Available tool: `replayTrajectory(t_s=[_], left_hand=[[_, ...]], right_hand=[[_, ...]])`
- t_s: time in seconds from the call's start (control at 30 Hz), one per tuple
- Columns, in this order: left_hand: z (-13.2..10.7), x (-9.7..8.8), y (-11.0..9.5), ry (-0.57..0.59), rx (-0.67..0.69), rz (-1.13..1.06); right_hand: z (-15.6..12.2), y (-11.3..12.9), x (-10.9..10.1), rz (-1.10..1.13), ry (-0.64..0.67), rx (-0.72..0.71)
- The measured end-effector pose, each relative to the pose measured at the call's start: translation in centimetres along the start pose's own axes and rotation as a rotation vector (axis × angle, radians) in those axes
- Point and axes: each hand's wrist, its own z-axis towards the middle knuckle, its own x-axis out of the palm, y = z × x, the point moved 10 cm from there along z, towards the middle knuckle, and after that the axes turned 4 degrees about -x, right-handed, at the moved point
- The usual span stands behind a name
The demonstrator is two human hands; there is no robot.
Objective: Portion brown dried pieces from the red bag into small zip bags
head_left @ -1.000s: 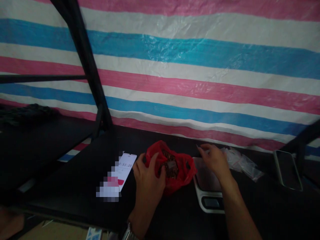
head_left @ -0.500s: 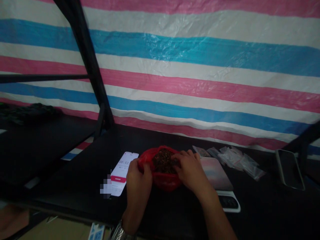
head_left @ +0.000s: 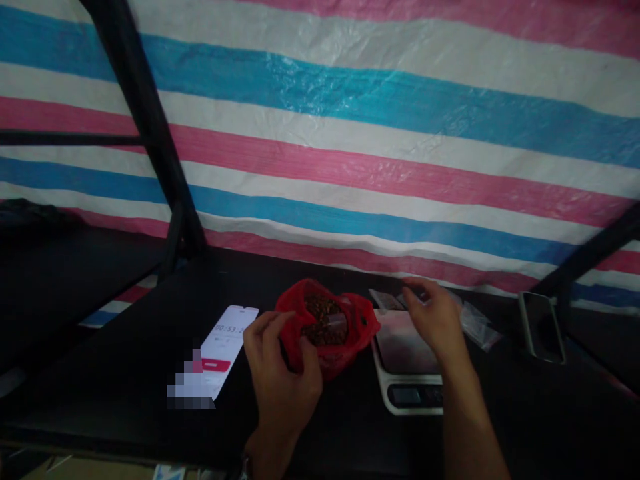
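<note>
A red plastic bag (head_left: 333, 363) stands with its mouth spread, filled with small brown dried pieces (head_left: 320, 308). On top of them rests a small clear object (head_left: 337, 325), perhaps plastic; its kind is unclear. My left hand (head_left: 285, 377) grips the near left rim of the bag between thumb and fingers. Over the far right part of a white kitchen scale (head_left: 400, 347) hovers my right hand (head_left: 435, 317), thumb and fingers apart, nothing visible between them. Just beyond it lie small clear plastic bags (head_left: 477, 325), partly hidden by the hand; one bag (head_left: 387, 300) holds something brownish.
Left of the red bag lies a phone (head_left: 225, 347) with a lit timer screen. Another phone (head_left: 543, 327), screen dark, is at the right. Black metal posts (head_left: 145, 120) frame the black tabletop (head_left: 125, 360), with a striped plastic sheet (head_left: 350, 147) behind.
My right hand has left the brown pieces and moved right over the scale. The clear object now shows on the pieces. My left hand still holds the bag; the view has shifted right.
</note>
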Motion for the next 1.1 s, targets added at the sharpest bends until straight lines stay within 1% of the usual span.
replayTrajectory(t_s=[0.07, 0.1, 0.13, 0.2, 0.27, 0.4, 0.5, 0.57, 0.6, 0.67, 0.77, 0.83, 0.9, 1.0, 1.07, 1.1], left_hand=[[-0.1, 0.0, -0.1, 0.0, 0.003, -0.006], [-0.1, 0.0, -0.1, -0.002, -0.008, -0.009], [-0.1, -0.1, -0.1, -0.004, -0.018, -0.012], [-0.1, -0.1, -0.2, -0.009, -0.024, -0.017], [-0.1, 0.1, -0.6, -0.006, -0.012, -0.024], [-0.6, 0.9, -1.1, 0.004, 0.0, -0.041], [-1.1, 1.7, -1.5, 0.026, 0.008, -0.053], [-1.3, 2.1, -1.9, 0.032, 0.022, -0.064], [-1.4, 2.2, -2.1, 0.026, 0.031, -0.068], [-1.4, 2.1, -2.4, 0.008, 0.047, -0.072], [-1.1, 1.8, -2.4, -0.018, 0.054, -0.06], [-0.9, 1.6, -2.3, -0.02, 0.06, -0.045], [-0.7, 1.4, -2.2, -0.018, 0.059, -0.037], [-0.3, 1.1, -2.1, -0.015, 0.028, -0.068], [0.0, 1.4, -2.3, 0.032, -0.007, -0.14], [0.0, 1.8, -2.4, 0.081, -0.028, -0.188]], right_hand=[[0.5, -5.4, -0.7, -0.176, 0.04, 0.175], [0.5, -7.5, -0.5, -0.246, 0.096, 0.222], [0.4, -9.1, -0.4, -0.271, 0.115, 0.254], [0.1, -10.9, 0.0, -0.299, 0.147, 0.27], [-0.1, -11.2, 0.5, -0.301, 0.161, 0.26], [0.4, -10.0, 0.4, -0.31, 0.161, 0.261], [1.2, -7.5, 0.5, -0.291, 0.165, 0.209], [1.4, -4.8, 1.7, -0.266, 0.213, 0.115], [1.3, -3.5, 2.7, -0.258, 0.254, 0.067], [1.1, -1.3, 4.6, -0.236, 0.313, 0.017], [1.1, 0.7, 6.7, -0.195, 0.352, -0.006], [1.4, 1.2, 7.1, -0.157, 0.356, -0.007], [2.0, 1.5, 6.8, -0.104, 0.338, -0.006], [2.4, 1.9, 4.9, -0.007, 0.287, -0.016], [2.0, 3.1, 3.2, 0.194, 0.228, -0.036], [1.6, 3.9, 2.3, 0.372, 0.186, -0.05]])
